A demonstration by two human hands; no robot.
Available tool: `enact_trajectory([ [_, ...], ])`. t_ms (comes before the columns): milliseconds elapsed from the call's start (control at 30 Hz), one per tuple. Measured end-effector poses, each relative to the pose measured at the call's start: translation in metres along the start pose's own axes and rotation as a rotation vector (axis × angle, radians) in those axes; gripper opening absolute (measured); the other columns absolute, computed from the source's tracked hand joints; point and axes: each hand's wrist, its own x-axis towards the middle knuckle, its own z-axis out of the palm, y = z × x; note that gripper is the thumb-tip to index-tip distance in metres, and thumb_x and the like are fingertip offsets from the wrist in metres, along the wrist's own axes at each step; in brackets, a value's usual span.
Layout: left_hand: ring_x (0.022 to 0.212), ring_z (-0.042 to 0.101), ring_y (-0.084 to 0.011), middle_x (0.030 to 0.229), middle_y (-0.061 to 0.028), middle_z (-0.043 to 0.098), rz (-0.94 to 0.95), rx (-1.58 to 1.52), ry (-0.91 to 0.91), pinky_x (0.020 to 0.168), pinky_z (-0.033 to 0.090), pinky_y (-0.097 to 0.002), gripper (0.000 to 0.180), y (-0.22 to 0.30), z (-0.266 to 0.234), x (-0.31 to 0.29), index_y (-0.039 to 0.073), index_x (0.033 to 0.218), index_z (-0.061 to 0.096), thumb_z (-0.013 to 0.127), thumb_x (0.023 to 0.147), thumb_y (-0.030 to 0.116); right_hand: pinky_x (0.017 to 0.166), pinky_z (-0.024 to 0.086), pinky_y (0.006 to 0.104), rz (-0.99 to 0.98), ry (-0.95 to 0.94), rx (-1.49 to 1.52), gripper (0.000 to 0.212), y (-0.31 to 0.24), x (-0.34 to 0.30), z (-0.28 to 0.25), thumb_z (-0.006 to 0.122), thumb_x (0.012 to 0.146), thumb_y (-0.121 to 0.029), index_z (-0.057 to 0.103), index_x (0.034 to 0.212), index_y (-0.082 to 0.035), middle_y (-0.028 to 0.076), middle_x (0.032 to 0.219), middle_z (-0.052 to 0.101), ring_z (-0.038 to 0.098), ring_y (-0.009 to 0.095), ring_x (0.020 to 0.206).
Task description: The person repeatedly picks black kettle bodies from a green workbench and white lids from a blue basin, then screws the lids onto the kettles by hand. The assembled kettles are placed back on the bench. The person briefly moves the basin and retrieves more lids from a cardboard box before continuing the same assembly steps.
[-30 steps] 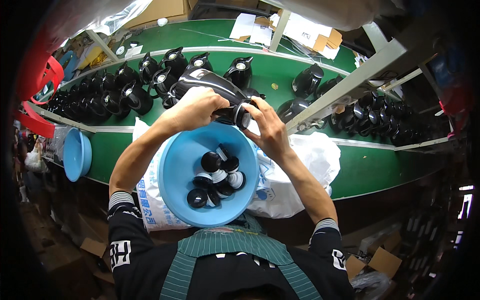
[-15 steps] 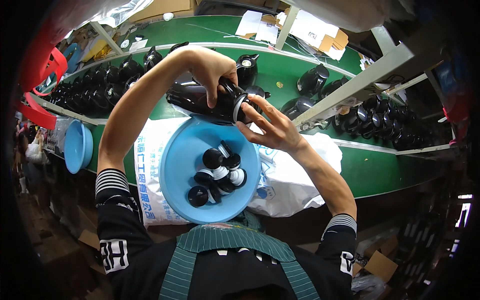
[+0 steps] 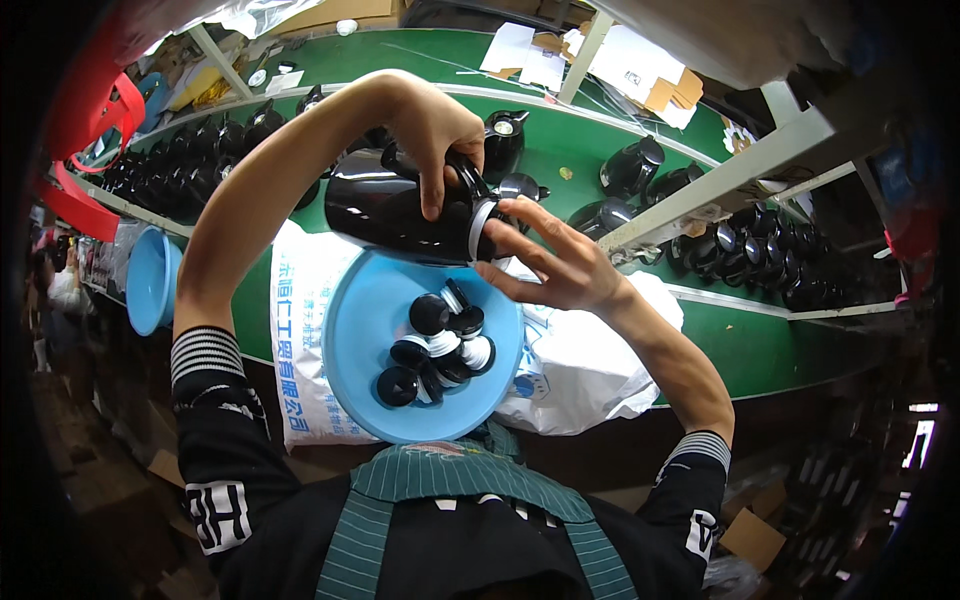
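Observation:
A glossy black vacuum jug (image 3: 385,205) lies on its side in the air above the far rim of the light blue basin (image 3: 345,365). My left hand (image 3: 437,135) reaches over it and is closed around its handle. At the jug's right end, a white ring (image 3: 481,228) shows, and my right hand (image 3: 562,262) grips there with bent, parted fingers. What lies under those fingertips is partly hidden. Inside the basin is a heap of several black stoppers (image 3: 430,314) with white threaded necks.
Black jugs (image 3: 503,140) stand along the green bench (image 3: 570,130), with dense rows at far left and right. White printed sacks (image 3: 600,370) lie under and beside the basin. A metal shelf post (image 3: 720,185) slants in from the right. Another blue basin (image 3: 152,282) is at left.
The jug has swung slightly, so more of its body shows, and its left end has moved a little left. Both hands keep their hold; my left elbow has shifted outward.

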Motion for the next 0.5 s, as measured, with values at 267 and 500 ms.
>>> enact_trajectory([
  [267, 0.073, 0.068, -0.0407, 0.071, -0.0191, 0.067, 0.15, 0.287, 0.817, 0.066, 0.052, -0.047, 0.011, 0.04, 0.077, -0.006, 0.001, 0.074, 0.068, 0.073, 0.067, 0.009, 0.094, 0.064, 0.0411, 0.898, 0.28, 0.582, 0.08, -0.03, -0.007, -0.008, 0.099, 0.065, -0.007, 0.064, 0.137, -0.009, 0.016, 0.136, 0.064, 0.068, 0.028, 0.118],
  [500, 0.067, 0.069, -0.0343, 0.07, -0.0117, 0.064, 0.002, 0.46, 1.079, 0.06, 0.053, -0.0441, 0.02, 0.05, 0.139, 0.034, 0.005, 0.081, 0.057, 0.076, 0.078, 0.001, 0.066, 0.065, 0.0342, 2.005, 0.1, 1.492, 0.084, -0.018, -0.022, -0.01, 0.047, 0.1, -0.077, 0.07, 0.089, 0.004, 0.018, 0.081, 0.076, 0.077, 0.026, 0.07],
])
